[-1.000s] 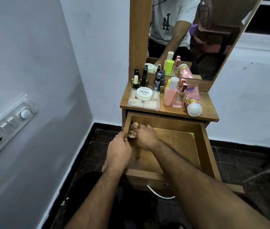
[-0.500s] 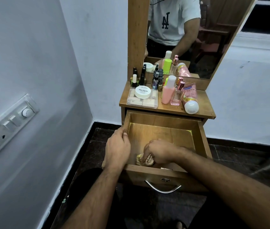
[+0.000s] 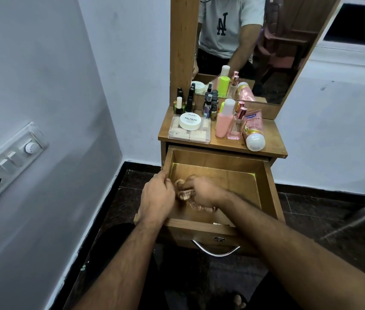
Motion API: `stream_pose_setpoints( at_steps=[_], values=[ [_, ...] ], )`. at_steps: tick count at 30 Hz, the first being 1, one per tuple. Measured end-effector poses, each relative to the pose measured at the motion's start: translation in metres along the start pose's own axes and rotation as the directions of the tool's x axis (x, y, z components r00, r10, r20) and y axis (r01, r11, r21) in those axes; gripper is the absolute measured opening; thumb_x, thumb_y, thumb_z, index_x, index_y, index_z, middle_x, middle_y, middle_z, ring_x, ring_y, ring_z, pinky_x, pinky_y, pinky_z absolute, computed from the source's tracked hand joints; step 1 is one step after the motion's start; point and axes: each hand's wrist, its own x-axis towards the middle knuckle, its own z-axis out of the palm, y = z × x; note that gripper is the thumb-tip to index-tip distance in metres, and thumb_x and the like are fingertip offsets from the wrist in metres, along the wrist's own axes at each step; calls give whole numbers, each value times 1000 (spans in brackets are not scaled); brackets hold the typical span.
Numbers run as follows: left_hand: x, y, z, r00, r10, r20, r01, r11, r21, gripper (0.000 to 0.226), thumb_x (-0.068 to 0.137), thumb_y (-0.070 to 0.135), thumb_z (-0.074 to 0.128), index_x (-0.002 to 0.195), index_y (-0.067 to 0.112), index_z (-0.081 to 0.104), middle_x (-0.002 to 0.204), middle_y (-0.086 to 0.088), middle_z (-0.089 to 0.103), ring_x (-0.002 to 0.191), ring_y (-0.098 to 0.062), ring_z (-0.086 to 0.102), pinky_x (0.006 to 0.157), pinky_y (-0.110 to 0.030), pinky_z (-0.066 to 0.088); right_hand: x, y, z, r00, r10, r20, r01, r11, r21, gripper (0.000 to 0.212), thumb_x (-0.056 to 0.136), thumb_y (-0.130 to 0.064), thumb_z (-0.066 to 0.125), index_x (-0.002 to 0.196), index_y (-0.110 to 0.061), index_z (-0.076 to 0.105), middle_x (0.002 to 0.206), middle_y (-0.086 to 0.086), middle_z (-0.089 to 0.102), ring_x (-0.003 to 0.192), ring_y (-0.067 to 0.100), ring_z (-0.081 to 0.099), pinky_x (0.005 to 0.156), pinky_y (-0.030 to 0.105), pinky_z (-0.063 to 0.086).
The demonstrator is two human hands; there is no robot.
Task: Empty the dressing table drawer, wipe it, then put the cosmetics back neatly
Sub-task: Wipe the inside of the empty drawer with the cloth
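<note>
My left hand (image 3: 158, 198) holds the left wall of the open wooden drawer (image 3: 268, 189), with the fingers curled over its top edge. My right hand (image 3: 201, 190) is inside the drawer, near that left wall, and its fingers are closed around a crumpled beige cloth (image 3: 184, 195). The cloth is pressed on the drawer floor, and a part of it comes out under my wrist toward the front. The two hands are almost touching. The drawer is pulled far out, and its curved metal handle (image 3: 216, 250) is seen on the front panel below my right forearm.

The cosmetics stand on the small wooden worktop (image 3: 273, 144) above the drawer. On the left is a clear plastic box (image 3: 189, 134), and a round white jar with the words NAIL POLISH (image 3: 190, 121) sits on it. Behind them is a group of small dark nail polish bottles (image 3: 184, 102). To the right stand a pink bottle with a white cap (image 3: 224, 124) and a clear perfume bottle with a rose-gold cap (image 3: 236, 127), close together. A pink tube with a white cap (image 3: 253, 133) lies beside them, its cap toward me. A mirror in a wooden frame (image 3: 182, 48) rises behind the worktop.
</note>
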Motion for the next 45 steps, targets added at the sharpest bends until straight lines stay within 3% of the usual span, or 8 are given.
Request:
stream_pose_setpoints(
  at_steps=[6,11,15,21,26,29,37,45],
  values=[
    [-2,1,1,1000,21,7,-21,1000,21,39,103,20,39,139,19,52,129,-3,62,114,-19,58,90,-27,41,-38,9,-11,961,-98,260,127,987,-98,41,85,-1,62,115,-26,72,123,-3,59,113,16,53,97,34,46],
    [0,0,2,997,40,60,-44,996,76,38,102,22,38,138,20,51,128,-5,62,108,-21,60,90,-34,45,-36,62,-36,987,119,-108,-144,954,-264,42,88,-18,65,129,-29,64,121,0,61,111,22,59,84,32,49],
    [2,-3,5,980,83,179,-108,985,133,46,104,27,38,149,17,39,161,1,27,143,-20,35,114,-37,31,-36,80,-33,922,312,-228,-351,923,-159,44,89,-18,64,132,-25,62,123,4,62,110,24,61,90,36,54],
    [7,-6,8,928,95,359,-195,948,253,59,103,46,33,155,20,23,165,-7,-5,152,-20,-6,121,-40,11,-48,60,-26,979,203,-19,-204,974,-94,51,87,-5,61,127,-36,63,141,-4,55,126,19,54,103,35,48],
    [3,-9,12,878,154,454,-358,840,407,64,102,56,18,156,22,19,164,-12,-10,151,-21,-14,123,-39,0,-65,45,-23,979,50,199,-33,996,-86,44,87,0,58,115,-32,73,129,-8,60,118,16,53,99,32,44],
    [1,-13,6,853,170,493,-410,802,434,66,101,59,13,156,24,19,164,-9,-8,150,-19,-15,122,-37,-5,-66,56,-32,952,106,286,-92,994,-62,42,87,1,57,113,-28,73,127,-6,63,114,14,56,98,32,47],
    [2,-18,3,877,174,448,-385,811,440,69,98,64,15,155,25,23,165,-2,-3,151,-14,-9,121,-37,3,-45,77,-34,877,458,-145,-464,886,-10,25,91,-14,62,116,-15,65,114,6,68,103,22,64,88,33,54],
    [-2,-16,2,913,161,375,-295,895,335,63,101,59,15,154,28,27,165,3,5,151,-9,-3,120,-39,13,-41,19,1,983,-26,183,26,1000,4,41,82,0,60,109,-27,75,112,-6,67,102,18,61,89,32,51]
  ],
)
